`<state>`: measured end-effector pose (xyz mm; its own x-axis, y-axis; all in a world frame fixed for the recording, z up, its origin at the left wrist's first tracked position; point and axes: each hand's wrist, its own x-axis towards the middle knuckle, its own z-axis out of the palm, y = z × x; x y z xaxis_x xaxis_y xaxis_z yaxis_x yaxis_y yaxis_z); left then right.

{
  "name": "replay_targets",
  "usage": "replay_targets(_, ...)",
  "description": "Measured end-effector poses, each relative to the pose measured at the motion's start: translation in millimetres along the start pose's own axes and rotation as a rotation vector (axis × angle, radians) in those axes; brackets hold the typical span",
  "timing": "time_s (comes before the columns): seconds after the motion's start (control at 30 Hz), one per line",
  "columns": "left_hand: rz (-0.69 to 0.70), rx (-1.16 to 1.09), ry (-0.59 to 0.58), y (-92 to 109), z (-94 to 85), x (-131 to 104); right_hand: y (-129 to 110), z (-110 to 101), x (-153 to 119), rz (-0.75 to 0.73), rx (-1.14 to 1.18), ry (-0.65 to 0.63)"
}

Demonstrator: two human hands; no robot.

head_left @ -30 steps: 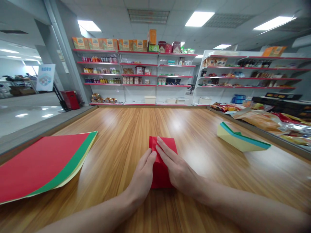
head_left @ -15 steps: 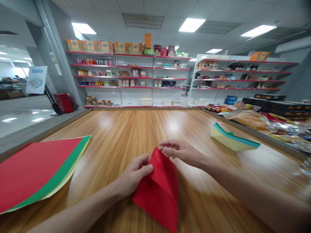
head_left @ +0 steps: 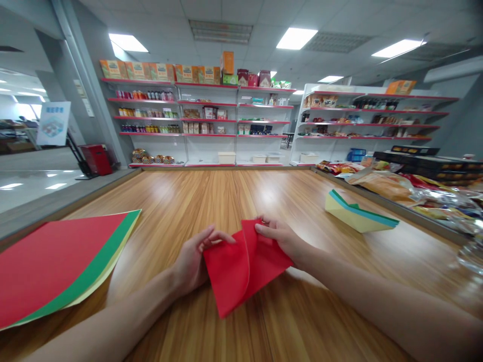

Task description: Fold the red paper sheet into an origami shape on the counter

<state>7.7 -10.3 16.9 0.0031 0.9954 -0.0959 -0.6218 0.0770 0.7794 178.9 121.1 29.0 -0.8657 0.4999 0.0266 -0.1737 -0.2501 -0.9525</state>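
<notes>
A folded sheet of red paper (head_left: 230, 271) is held just above the table in front of me, its layers parted along a curved fold at the middle. My right hand (head_left: 283, 239) grips its upper right edge, thumb in front and fingers behind. At the left edge, my left hand (head_left: 192, 259) has curled fingers against the paper, with one fingertip on its front; part of this hand is hidden behind the sheet. To the right rests a folded paper boat (head_left: 360, 213) in yellow, blue and green. A stack of coloured sheets (head_left: 64, 261), red on top, lies at the left.
The wooden table (head_left: 188, 201) has a raised rim. Packaged snacks (head_left: 385, 183) and black boxes (head_left: 422, 163) lie beyond its right rim. A clear plastic item (head_left: 471, 254) sits at the far right. Stocked shelves (head_left: 207, 120) stand behind the table.
The red paper has turned and been lifted, its lower tip now pointing down left. My right hand has closed on its top edge; the left thumb has come off the front.
</notes>
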Motion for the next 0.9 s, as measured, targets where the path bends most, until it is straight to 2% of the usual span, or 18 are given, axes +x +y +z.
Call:
replay_targets(0.1, 0.100, -0.098, 0.128, 5, -1.5, 4, 6, -7, 5, -0.081, 0.033, 0.138)
replay_targets(0.17, 0.216, -0.038, 0.201, 5, -3.6, 6, 11, -13, 9, -0.129, -0.004, 0.192)
replay_targets(0.23, 0.269, 0.063, 0.213, 3, -7.7, 8, 14, -21, 11, -0.197, -0.065, 0.216)
replay_targets(0.33, 0.207, 0.173, 0.165, -1, -16.3, 10, 15, -30, 11, -0.271, -0.176, 0.173)
replay_targets(0.47, 0.157, 0.195, 0.093, -2, -24.8, 11, 13, -33, 8, -0.307, -0.293, 0.062)
replay_targets(0.57, 0.140, 0.231, 0.042, 1, -26.3, 10, 13, -34, 6, -0.323, -0.318, 0.066)
replay_targets(0.67, 0.131, 0.276, -0.066, 2, -23.8, 8, 13, -34, 5, -0.340, -0.387, 0.112)
replay_targets(0.73, 0.185, 0.403, -0.087, 1, -19.2, 6, 13, -31, 4, -0.352, -0.510, 0.167)
replay_targets(0.77, 0.241, 0.518, -0.053, 0, -15.8, 5, 12, -28, 3, -0.360, -0.580, 0.195)
replay_targets(0.9, 0.527, 1.059, 0.182, -3, 3.1, 1, 13, -11, -3, -0.441, -0.737, 0.236)
